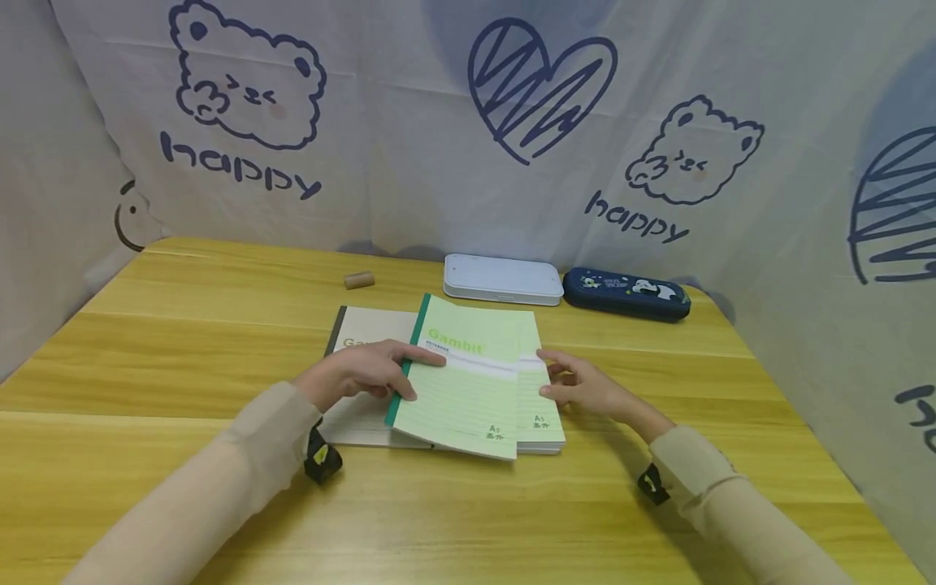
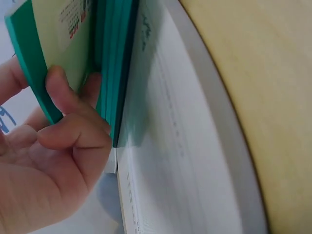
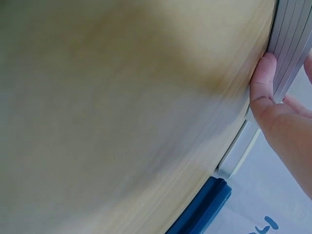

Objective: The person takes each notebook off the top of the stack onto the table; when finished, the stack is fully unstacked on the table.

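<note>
Head view: a person's two bare hands work with paper notebooks on a yellow wooden table (image 1: 183, 341) with visible grain.
Upper notebook: a light green paper notebook with a dark green spine (image 1: 461, 414) lies tilted over the other notebooks, between the two hands; its spine side is raised, and in the left wrist view it stands apart from the green spines behind it.
Left hand: the left hand (image 1: 366, 370) pinches this spine side between thumb and fingers.
Stack: below, a stack of light green notebooks with pale page edges (image 1: 537, 410) shows at the right.
Right hand: the right hand (image 1: 588, 392) is not clenched; its thumb and fingers, slightly bent, touch the right edge of the stack. How firmly it presses, I cannot tell.
Beige notebook: a beige notebook with a dark spine (image 1: 380, 321) lies at the left, partly covered by the upper notebook.
Far side: a small brown cylinder (image 1: 359, 280), then a white rectangular case (image 1: 503, 280), and just beside it a dark blue case with a panda picture (image 1: 621, 296).
Backdrop: white cloth with blue drawings (image 1: 395, 122).
</note>
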A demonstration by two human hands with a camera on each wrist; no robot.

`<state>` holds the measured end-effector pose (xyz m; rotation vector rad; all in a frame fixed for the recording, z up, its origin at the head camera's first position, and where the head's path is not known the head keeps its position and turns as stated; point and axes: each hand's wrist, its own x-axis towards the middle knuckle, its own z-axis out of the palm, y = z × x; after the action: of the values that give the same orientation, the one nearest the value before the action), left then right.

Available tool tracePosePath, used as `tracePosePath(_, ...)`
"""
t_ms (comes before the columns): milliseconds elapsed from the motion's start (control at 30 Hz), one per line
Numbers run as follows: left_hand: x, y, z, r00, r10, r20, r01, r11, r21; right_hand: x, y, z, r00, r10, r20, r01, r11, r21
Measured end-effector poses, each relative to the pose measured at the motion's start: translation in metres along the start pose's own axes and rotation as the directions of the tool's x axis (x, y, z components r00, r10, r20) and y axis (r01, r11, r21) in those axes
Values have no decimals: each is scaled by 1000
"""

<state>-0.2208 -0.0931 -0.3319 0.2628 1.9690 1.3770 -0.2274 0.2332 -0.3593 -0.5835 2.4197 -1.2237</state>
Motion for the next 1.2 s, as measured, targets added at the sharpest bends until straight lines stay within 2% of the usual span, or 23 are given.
tracePosePath(100,-2,-3,-2,999,35,36,-32,996,-79,0,0,0,1000,0,-1,0,1000,1)
tracePosePath(233,-4,-7,-4,992,91,93,-69,974,-217,1,1,0,1000,1,-3,-1,1000,-1)
tracePosePath(333,-6,-9,-4,986,128,108,-92,953,-290,1,2,0,1000,-2,-3,2,1000,-2)
tracePosePath(400,-7,-9,-4,984,146,101,-109,946,-305,2,2,0,1000,-4,-4,4,1000,-3)
tracePosePath(500,-9,-9,-4,983,166,72,-138,946,-294,2,3,0,1000,-8,-4,8,1000,-2)
tracePosePath(700,-13,-14,-7,981,188,-40,-192,960,-205,1,3,1,1000,2,-7,-2,1000,8)
tracePosePath(867,-18,-20,-12,974,195,-116,-213,962,-172,1,3,1,1000,-1,-12,1,1000,10)
tracePosePath(1200,-41,-28,-34,965,212,-154,-237,957,-170,1,3,1,1000,-15,-13,15,1000,14)
